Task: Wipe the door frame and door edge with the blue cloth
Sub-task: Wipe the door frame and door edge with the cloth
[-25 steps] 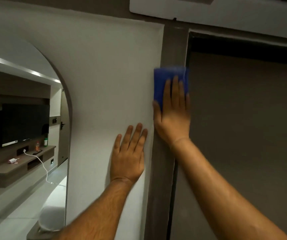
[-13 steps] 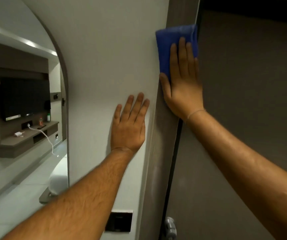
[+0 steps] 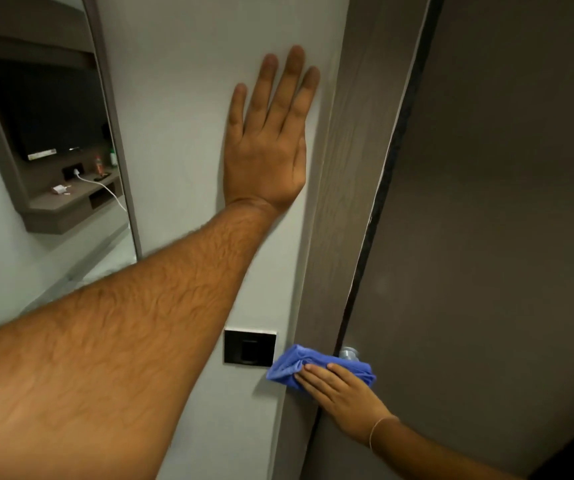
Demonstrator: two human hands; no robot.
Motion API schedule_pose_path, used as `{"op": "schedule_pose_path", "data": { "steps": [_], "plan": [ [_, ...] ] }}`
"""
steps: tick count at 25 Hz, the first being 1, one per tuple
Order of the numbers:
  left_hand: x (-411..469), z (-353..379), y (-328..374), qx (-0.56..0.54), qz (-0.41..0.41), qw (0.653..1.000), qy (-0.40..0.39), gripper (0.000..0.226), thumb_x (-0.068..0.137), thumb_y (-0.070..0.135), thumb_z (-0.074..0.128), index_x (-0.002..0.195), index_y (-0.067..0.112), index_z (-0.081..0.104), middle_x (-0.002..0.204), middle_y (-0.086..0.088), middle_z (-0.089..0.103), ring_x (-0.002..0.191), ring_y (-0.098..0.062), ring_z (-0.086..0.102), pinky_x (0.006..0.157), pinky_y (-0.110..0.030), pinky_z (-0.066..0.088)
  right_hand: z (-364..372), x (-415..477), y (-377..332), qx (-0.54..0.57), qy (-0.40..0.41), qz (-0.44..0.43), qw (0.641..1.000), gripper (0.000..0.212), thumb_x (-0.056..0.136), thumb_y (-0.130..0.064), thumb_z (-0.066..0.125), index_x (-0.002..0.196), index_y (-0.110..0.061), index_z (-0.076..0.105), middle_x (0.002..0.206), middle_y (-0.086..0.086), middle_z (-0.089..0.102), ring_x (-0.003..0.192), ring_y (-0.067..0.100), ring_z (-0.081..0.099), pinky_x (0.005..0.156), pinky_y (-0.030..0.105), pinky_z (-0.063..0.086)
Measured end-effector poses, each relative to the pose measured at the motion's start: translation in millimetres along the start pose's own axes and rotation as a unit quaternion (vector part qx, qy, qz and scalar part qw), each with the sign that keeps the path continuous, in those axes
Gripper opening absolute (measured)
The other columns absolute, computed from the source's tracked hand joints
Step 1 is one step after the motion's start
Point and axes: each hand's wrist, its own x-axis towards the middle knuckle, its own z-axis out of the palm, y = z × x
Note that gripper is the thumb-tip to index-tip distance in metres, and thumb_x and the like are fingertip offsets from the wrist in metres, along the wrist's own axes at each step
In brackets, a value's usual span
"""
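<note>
The brown wood-grain door frame (image 3: 354, 161) runs top to bottom between the white wall and the dark door (image 3: 503, 237). My right hand (image 3: 341, 393) presses the crumpled blue cloth (image 3: 299, 367) flat against the frame low down, level with the door handle. The cloth overlaps the wall edge on its left and reaches the door edge (image 3: 375, 216) on its right. My left hand (image 3: 268, 140) lies flat on the white wall, fingers spread, just left of the frame and well above the cloth. It holds nothing.
A dark wall switch plate (image 3: 249, 346) sits just left of the cloth. A metal door handle (image 3: 349, 352) pokes out behind the cloth. On the far left an arched mirror (image 3: 36, 150) shows a TV, a shelf and a charger cable.
My right hand has slid the blue cloth down the frame from high up to handle height. My left hand stays flat on the wall. The view has tilted downward.
</note>
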Motion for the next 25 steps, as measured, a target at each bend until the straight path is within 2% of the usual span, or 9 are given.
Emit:
{"op": "schedule_pose_path", "data": {
  "steps": [4, 8, 12, 15, 18, 20, 22, 23, 25],
  "plan": [
    [1, 2, 0, 0.013, -0.005, 1.000, 0.011, 0.063, 0.107, 0.017, 0.045, 0.169, 0.019, 0.032, 0.175, -0.010, 0.037, 0.163, -0.033, 0.032, 0.133, -0.056, 0.023, 29, -7, -28, 0.095, -0.046, -0.024, 0.994, 0.158, 0.052, -0.029, 0.097, 0.165, -0.013, -0.013, 0.160, -0.003, 0.036, 0.146, 0.013, 0.036, 0.122, 0.038, 0.031],
    [2, 2, 2, 0.032, -0.010, 0.999, 0.007, 0.060, 0.108, 0.020, 0.043, 0.168, 0.018, 0.035, 0.174, -0.010, 0.038, 0.162, -0.033, 0.034, 0.133, -0.056, 0.024, 11, 4, -24, 0.080, -0.046, 0.014, 0.996, 0.150, 0.058, -0.027, 0.094, 0.165, -0.016, -0.010, 0.165, -0.002, 0.032, 0.146, 0.012, 0.044, 0.132, 0.041, -0.003],
    [2, -1, 3, 0.032, -0.009, 0.999, 0.004, 0.059, 0.109, 0.020, 0.043, 0.168, 0.018, 0.036, 0.174, -0.011, 0.040, 0.161, -0.033, 0.036, 0.132, -0.056, 0.022, -63, 68, 23, 0.054, 0.149, 0.173, 0.972, 0.109, 0.093, -0.047, 0.067, 0.166, -0.014, -0.008, 0.174, 0.008, -0.011, 0.162, 0.022, -0.005, 0.131, 0.042, -0.007],
    [5, -3, 2, 0.043, -0.012, 0.999, -0.016, 0.057, 0.113, 0.026, 0.035, 0.169, 0.020, 0.030, 0.176, -0.009, 0.036, 0.163, -0.032, 0.032, 0.133, -0.052, 0.016, -153, 132, 103, 0.062, 0.256, 0.303, 0.916, 0.075, 0.108, -0.050, 0.035, 0.166, -0.011, 0.010, 0.173, 0.013, 0.013, 0.162, 0.026, 0.003, 0.131, 0.044, -0.003],
    [4, -5, 3, 0.026, -0.011, 0.999, -0.028, 0.058, 0.114, 0.033, 0.035, 0.170, 0.019, 0.027, 0.177, -0.008, 0.032, 0.164, -0.032, 0.029, 0.134, -0.053, 0.016, -236, 170, 175, 0.057, 0.367, 0.350, 0.860, 0.061, 0.109, -0.041, 0.036, 0.160, -0.008, 0.035, 0.166, 0.019, 0.032, 0.157, 0.034, 0.027, 0.129, 0.050, 0.015],
    [5, -6, 4, 0.016, -0.008, 1.000, -0.013, 0.059, 0.112, 0.025, 0.037, 0.170, 0.020, 0.026, 0.177, -0.008, 0.032, 0.164, -0.033, 0.029, 0.133, -0.056, 0.020, -284, 185, 222, 0.055, 0.381, 0.350, 0.854, 0.057, 0.107, -0.038, 0.037, 0.155, -0.008, 0.046, 0.161, 0.017, 0.042, 0.152, 0.034, 0.038, 0.127, 0.043, 0.024],
    [3, -6, -1, 0.014, -0.003, 1.000, -0.019, 0.060, 0.113, 0.024, 0.036, 0.171, 0.023, 0.022, 0.178, -0.006, 0.030, 0.164, -0.032, 0.027, 0.133, -0.055, 0.020, -318, 195, 258, 0.096, 0.357, 0.359, 0.857, 0.047, 0.103, -0.036, 0.038, 0.135, -0.016, 0.066, 0.137, 0.009, 0.066, 0.130, 0.026, 0.060, 0.097, 0.019, 0.038],
    [-1, -7, -2, 0.017, -0.006, 1.000, -0.025, 0.060, 0.113, 0.024, 0.036, 0.172, 0.024, 0.020, 0.179, -0.006, 0.028, 0.165, -0.032, 0.026, 0.133, -0.054, 0.019, -328, 200, 268, 0.126, 0.321, 0.376, 0.860, 0.040, 0.100, -0.033, 0.039, 0.118, -0.019, 0.072, 0.117, 0.006, 0.072, 0.112, 0.022, 0.067, 0.077, 0.014, 0.032],
    [-3, -7, -1, 0.025, -0.013, 0.999, -0.038, 0.062, 0.114, 0.025, 0.035, 0.172, 0.025, 0.016, 0.180, -0.005, 0.025, 0.166, -0.032, 0.024, 0.134, -0.054, 0.018, -344, 204, 282, 0.186, 0.276, 0.407, 0.850, 0.031, 0.097, -0.027, 0.039, 0.083, -0.025, 0.066, 0.088, 0.005, 0.070, 0.088, 0.022, 0.065, 0.063, 0.018, 0.022]
  ]
}}
